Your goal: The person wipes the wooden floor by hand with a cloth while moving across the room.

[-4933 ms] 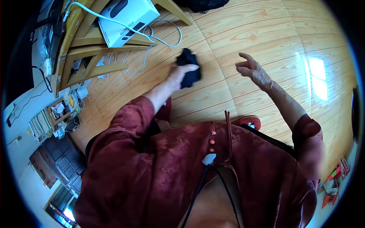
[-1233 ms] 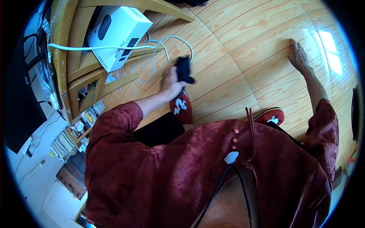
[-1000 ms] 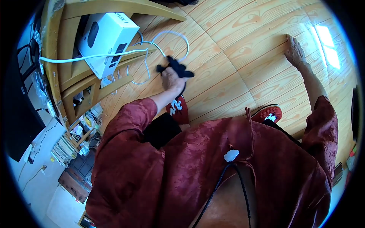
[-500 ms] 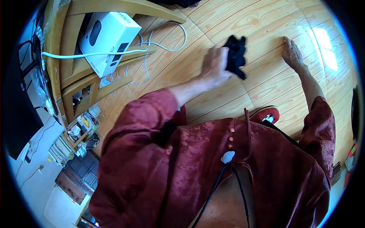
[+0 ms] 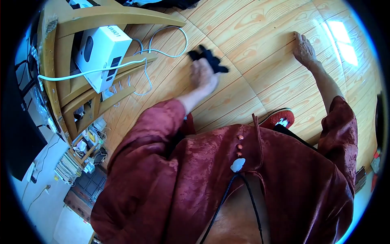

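My left hand (image 5: pixel 204 77) is closed on a crumpled black cloth (image 5: pixel 209 59), whose lobed edge sticks out past the fingers. The hand and cloth are low over the wood-patterned floor (image 5: pixel 252 77), slightly smeared by motion; contact with the floor I cannot make out. Farther right, my right hand (image 5: pixel 304 49) holds nothing, its fingers stretched out on or just above the floor.
A white box (image 5: pixel 103 55) rests in a wooden frame (image 5: pixel 65 44) at the left. Its neighbour, a white cable (image 5: pixel 93 71), crosses in front and loops onto the floor. Near my body is a red shoe (image 5: pixel 280 118). Dark fabric (image 5: pixel 170 3) lies at the top edge.
My left hand has swung left with the black cloth, toward the cable and wooden frame. My right hand stays in nearly the same place; the whole view has shifted slightly.
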Motion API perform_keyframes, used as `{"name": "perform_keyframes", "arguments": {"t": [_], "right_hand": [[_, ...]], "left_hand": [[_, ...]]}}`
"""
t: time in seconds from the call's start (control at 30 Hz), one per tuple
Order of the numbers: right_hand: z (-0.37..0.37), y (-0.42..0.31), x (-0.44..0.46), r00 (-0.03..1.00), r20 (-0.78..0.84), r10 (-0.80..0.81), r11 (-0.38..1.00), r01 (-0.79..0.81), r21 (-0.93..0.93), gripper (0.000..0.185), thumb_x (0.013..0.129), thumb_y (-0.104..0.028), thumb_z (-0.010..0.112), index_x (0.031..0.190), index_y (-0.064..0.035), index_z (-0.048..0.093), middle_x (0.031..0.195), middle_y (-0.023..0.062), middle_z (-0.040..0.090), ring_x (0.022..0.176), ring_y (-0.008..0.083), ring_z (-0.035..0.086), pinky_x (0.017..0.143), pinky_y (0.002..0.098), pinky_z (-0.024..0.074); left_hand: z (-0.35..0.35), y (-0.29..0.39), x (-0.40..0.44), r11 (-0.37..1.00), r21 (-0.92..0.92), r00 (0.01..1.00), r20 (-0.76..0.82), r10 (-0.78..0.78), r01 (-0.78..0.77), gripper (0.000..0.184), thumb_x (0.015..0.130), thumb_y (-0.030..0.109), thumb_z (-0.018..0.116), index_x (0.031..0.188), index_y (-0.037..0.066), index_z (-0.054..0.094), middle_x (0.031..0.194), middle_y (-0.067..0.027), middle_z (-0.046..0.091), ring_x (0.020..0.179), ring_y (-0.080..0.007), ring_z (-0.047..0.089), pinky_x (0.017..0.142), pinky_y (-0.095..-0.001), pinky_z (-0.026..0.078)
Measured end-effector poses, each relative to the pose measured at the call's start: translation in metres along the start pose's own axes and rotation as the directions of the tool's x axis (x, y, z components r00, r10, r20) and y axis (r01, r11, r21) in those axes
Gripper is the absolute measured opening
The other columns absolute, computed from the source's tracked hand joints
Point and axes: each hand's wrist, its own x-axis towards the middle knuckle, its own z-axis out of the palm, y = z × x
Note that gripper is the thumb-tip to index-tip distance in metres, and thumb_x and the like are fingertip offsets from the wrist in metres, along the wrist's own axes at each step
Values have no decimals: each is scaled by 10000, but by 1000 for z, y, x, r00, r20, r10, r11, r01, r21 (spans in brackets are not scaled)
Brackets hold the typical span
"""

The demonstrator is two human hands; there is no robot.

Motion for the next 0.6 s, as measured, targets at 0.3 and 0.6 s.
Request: {"name": "perform_keyframes", "arguments": {"t": [0.3, 0.6], "right_hand": [[-5, -1, -2, 1000, 19, -4, 999, 5, -48, 627, 758, -103, 553, 1355, -78, 360, 1138, 261, 535, 1041, 445, 560, 906, 493, 474], [-5, -9, 0, 998, 27, 58, 995, -55, -86, 618, 763, -89, 578, 1343, -78, 366, 1133, 259, 540, 1028, 436, 573, 885, 490, 493]], "left_hand": [[-2, 112, 47, 923, -367, 974, 138, 177, -116, 718, 656, 340, 811, 1147, -1, 414, 1179, -234, 476, 1140, -378, 484, 951, -463, 422], [-63, -69, -23, 990, 18, 965, 225, 135, -143, 686, 673, 282, 811, 1145, 14, 390, 1194, -247, 468, 1134, -422, 484, 919, -492, 440]]}}
